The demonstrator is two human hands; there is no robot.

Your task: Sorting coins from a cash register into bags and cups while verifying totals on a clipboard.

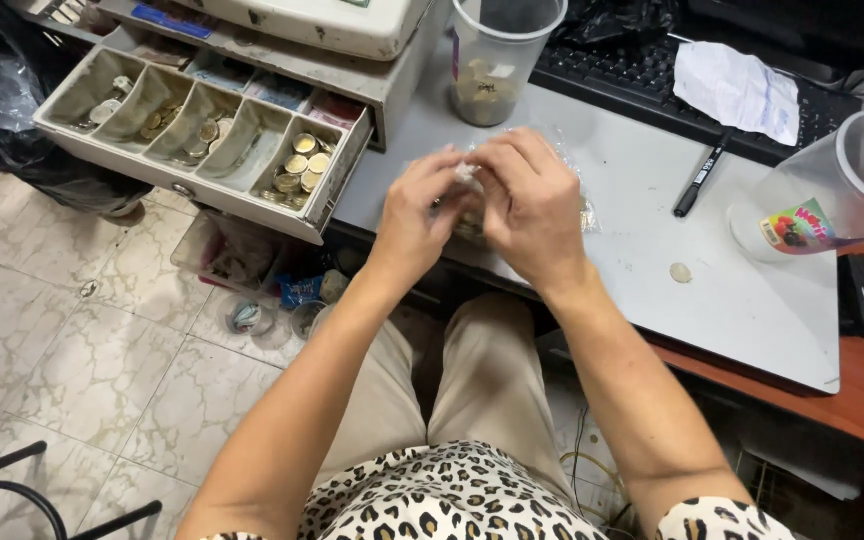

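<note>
Hands hide most of the plastic bag [580, 205].

This is a shop's till counter. An open cash drawer [202, 130] juts from under a worn register [322, 22], its front compartments holding sorted coins [304, 165] and banknotes lying in the slots behind. On the grey tabletop [742, 310] stand plastic tubs [497, 55], one with more coins in it, beside a black keyboard [632, 80], a paper slip [737, 90] and a marker pen [702, 175]. A loose coin [681, 272] lies near the edge. The floor [72, 330] below is tiled.
</note>
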